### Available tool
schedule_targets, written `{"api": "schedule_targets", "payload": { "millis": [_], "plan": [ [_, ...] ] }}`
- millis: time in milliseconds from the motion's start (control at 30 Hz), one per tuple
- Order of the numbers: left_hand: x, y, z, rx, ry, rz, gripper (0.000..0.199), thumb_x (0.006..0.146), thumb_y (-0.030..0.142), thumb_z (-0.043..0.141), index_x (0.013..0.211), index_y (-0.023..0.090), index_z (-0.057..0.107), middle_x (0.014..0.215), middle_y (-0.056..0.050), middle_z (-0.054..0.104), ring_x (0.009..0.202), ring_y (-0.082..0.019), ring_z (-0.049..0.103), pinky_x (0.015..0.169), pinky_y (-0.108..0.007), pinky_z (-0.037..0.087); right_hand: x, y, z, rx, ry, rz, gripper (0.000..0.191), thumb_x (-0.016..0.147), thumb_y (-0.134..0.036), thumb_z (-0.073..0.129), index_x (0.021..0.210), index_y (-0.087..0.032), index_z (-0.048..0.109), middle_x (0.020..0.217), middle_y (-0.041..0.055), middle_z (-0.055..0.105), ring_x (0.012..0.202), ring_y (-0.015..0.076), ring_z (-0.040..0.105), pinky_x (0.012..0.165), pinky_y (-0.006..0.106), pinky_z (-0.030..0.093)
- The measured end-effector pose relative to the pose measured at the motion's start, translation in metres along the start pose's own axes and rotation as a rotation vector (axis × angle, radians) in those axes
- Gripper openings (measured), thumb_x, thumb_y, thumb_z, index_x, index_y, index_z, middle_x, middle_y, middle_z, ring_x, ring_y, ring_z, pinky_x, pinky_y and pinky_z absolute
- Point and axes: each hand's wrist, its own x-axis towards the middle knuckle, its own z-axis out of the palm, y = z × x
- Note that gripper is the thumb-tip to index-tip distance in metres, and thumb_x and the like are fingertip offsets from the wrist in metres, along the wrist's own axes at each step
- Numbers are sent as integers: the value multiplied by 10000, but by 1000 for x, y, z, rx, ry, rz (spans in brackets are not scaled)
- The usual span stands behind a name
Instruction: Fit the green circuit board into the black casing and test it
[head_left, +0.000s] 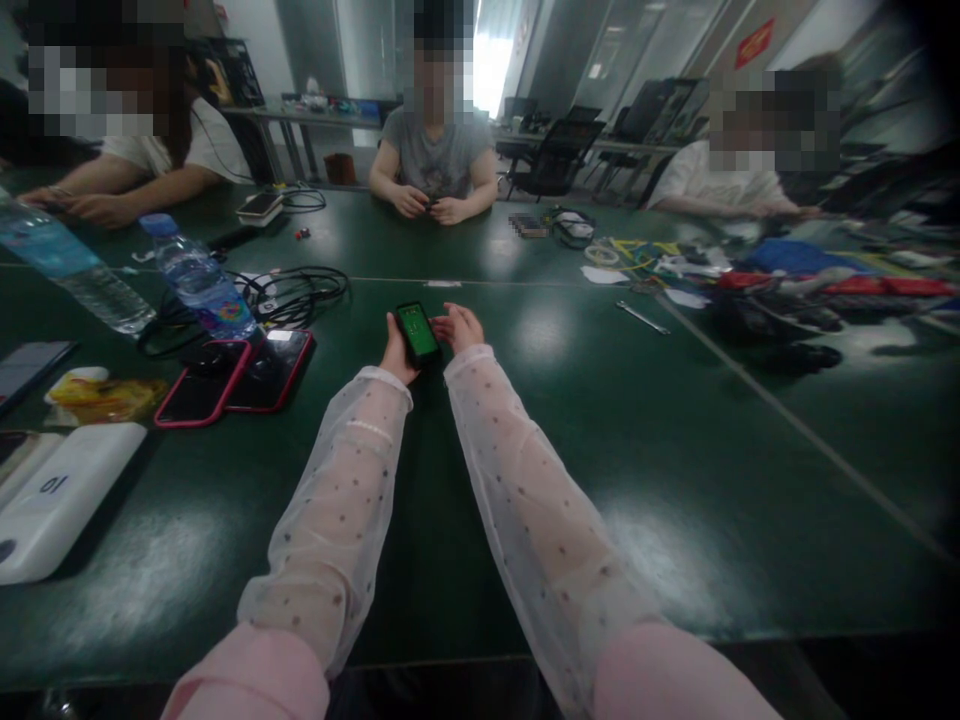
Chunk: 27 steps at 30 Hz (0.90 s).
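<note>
My left hand [397,351] is closed around the left side of a small black phone [419,334], which is tilted up toward me with its green screen lit. Small marks on the screen are too fine to read. Just right of the phone is my right hand [463,328], its fingers loosely bent and apart, the fingertips close to the phone's edge. Whether they touch it, I cannot tell. Both forearms wear sheer white dotted sleeves and reach over the dark green table [645,500].
Left are two red-edged phones [281,372], water bottles [199,275], black cables [315,290] and a white power bank [67,500]. A wrench [642,317] lies to the right, before a heap of cables and tools [795,290]. Three people sit across the table, including one in grey [439,160].
</note>
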Motion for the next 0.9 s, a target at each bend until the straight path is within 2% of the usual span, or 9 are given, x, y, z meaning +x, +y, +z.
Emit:
{"api": "schedule_targets", "payload": {
  "millis": [100,167,233,333,567,900],
  "plan": [
    [-3,0,4,-10,-3,-7,770,829,744,230,1045,118,624,748,-77,659,710,-174,631,746,-302,505,-6,6,-12,306,-29,253,147,938,-242,412,903,-201,548,674,0,655,597,110,635,630,237,548],
    [-4,0,5,-14,20,2,750,837,732,244,1056,122,621,742,-70,658,709,-165,632,739,-286,509,-8,6,-24,495,-95,350,219,963,-293,335,947,-192,529,829,61,692,781,141,681,691,270,568],
    [-3,0,5,-9,36,18,734,838,726,264,1079,128,615,760,-70,661,735,-164,636,744,-276,511,-8,5,-35,601,-153,371,293,973,-343,277,988,-184,523,930,86,691,876,157,677,726,307,576],
    [-4,0,5,13,51,24,733,837,726,265,1111,138,606,793,-75,664,775,-172,640,754,-280,512,-7,4,-40,609,-179,387,293,971,-346,281,1000,-185,524,947,80,683,892,156,672,725,305,577],
    [-7,2,10,43,59,-11,766,824,743,251,1099,126,613,747,-84,656,735,-190,641,733,-309,519,-8,6,-33,565,-160,374,285,966,-332,287,1004,-193,533,953,73,678,895,155,665,791,329,563],
    [-5,1,8,101,47,-24,802,825,748,201,1145,125,593,819,-104,676,844,-213,649,790,-331,509,-6,7,-34,527,-154,368,282,963,-329,288,983,-198,537,955,70,678,906,155,667,834,351,557]
  ]
}}
